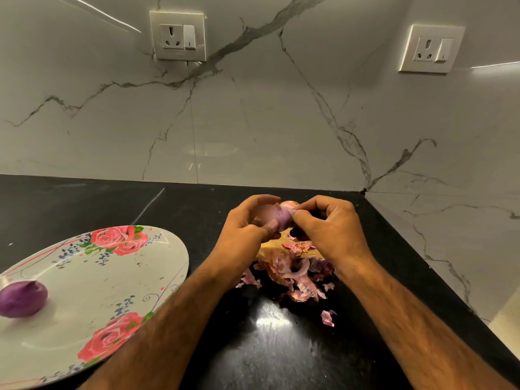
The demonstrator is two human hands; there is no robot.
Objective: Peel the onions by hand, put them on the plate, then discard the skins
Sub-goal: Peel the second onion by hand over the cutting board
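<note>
Mid-peel, the left hand (244,226) cups the onion (277,216) in its grip while the right hand (329,223) pinches a skin flap (291,211) at its top, skins (292,271) piled just below; next, I judge, pull that flap free, then carry the onion left to the plate (112,277).

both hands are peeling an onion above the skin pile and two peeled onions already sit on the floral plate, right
Not quite. The head view shows one peeled onion on the floral plate, not two. The rest holds: the left hand and right hand are peeling the held onion above the skin pile.
</note>
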